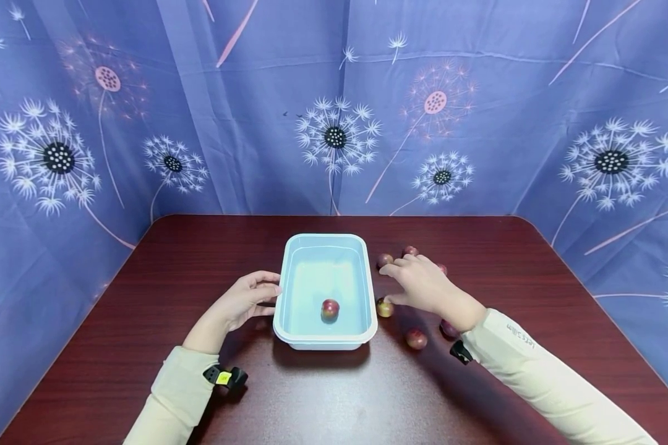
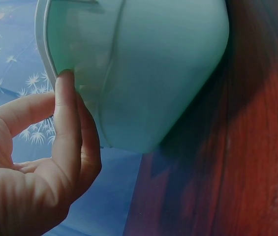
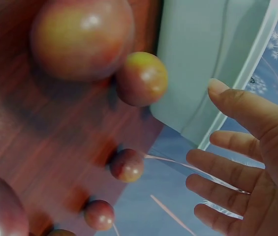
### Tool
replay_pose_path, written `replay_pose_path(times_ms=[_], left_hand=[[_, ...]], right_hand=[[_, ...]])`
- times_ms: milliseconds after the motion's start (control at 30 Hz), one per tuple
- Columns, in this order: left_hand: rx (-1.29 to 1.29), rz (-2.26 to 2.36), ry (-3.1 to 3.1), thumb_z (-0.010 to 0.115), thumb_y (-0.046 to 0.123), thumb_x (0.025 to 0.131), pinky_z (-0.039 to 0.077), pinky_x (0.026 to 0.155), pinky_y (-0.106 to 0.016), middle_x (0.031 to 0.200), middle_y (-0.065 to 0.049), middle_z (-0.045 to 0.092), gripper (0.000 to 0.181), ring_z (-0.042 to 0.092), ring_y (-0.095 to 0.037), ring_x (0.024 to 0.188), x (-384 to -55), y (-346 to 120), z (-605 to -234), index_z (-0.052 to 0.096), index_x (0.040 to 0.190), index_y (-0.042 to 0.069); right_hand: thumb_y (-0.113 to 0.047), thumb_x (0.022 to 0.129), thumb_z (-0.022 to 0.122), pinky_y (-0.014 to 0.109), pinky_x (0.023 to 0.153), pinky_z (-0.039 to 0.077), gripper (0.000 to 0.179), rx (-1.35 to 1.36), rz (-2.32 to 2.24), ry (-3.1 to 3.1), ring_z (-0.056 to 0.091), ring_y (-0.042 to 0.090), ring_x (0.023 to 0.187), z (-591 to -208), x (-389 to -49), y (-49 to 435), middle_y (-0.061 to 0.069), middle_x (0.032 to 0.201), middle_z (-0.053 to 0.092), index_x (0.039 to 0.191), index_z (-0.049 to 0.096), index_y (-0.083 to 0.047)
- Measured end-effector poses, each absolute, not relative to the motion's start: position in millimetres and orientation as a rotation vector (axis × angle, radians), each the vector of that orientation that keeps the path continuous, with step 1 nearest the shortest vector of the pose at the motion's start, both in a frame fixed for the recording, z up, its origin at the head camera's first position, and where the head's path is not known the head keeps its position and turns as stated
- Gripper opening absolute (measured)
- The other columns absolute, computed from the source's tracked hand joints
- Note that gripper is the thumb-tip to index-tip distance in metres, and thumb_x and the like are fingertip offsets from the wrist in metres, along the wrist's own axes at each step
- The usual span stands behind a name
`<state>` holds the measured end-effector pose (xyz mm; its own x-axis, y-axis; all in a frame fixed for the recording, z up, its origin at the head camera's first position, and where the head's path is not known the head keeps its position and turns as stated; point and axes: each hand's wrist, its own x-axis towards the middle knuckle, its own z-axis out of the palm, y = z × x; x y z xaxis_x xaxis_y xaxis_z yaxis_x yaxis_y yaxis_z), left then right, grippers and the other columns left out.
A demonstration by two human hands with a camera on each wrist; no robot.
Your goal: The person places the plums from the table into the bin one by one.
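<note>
pointing lengthwise toward curtain [image 1: 267, 123], blue tub [image 1: 325, 262], fruit [image 1: 330, 309] inside

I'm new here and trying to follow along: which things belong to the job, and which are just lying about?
Part of the job:
- pale blue tub, touched by the left grip
- fruit inside it
- loose fruits beside it, near the right grip

Just around:
- dark red table
- blue dandelion-patterned curtain
- black wrist devices

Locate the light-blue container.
Head view: the container stands centrally on the table, between the left hand at its left rim and the right hand.
</note>
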<state>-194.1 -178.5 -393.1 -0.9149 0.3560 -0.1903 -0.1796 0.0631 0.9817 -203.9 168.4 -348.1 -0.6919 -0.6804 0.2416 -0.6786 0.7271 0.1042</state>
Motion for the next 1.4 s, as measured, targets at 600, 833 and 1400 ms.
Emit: replay_pose_path(times_ms=[600, 833, 1400], left_hand=[[0.18, 1.92, 1.954, 0.053, 0.009, 0.092, 0.055, 0.079, -0.031, 0.101, -0.006, 0.061, 0.048, 0.062, -0.01, 0.086, -195, -179, -395, 0.036, 0.132, -0.012], [0.163, 1.918, 1.958, 0.054, 0.009, 0.093, 0.055, 0.079, -0.031, 0.104, -0.007, 0.059, 0.047, 0.062, -0.01, 0.087, -195, -179, -394, 0.037, 0.132, -0.011], [0.159, 1.906, 1.967, 0.054, 0.01, 0.093, 0.055, 0.079, -0.031, 0.101, -0.003, 0.06, 0.047, 0.062, -0.012, 0.089, -196, -179, -396, 0.038, 0.132, -0.01]], right_hand=[[-0.031, 0.065, 0.083, 0.037, 0.064, 0.045, 0.044, 1.099, 0.03, -2.69, 0.059, 0.023, 0.082, -377, -201, 166, 0.003, 0.087, 0.064, 0.1, 0.066, -0.01], [-0.032, 0.064, 0.084, 0.036, 0.062, 0.044, 0.044, 1.111, 0.049, -2.733, 0.058, 0.022, 0.08, -382, -200, 166, 0.0, 0.082, 0.06, 0.099, 0.065, -0.014], [-0.026, 0.063, 0.084, 0.034, 0.061, 0.044, 0.039, 1.131, 0.04, -2.793, 0.06, 0.023, 0.081, -393, -201, 165, -0.001, 0.082, 0.062, 0.095, 0.064, -0.015]])
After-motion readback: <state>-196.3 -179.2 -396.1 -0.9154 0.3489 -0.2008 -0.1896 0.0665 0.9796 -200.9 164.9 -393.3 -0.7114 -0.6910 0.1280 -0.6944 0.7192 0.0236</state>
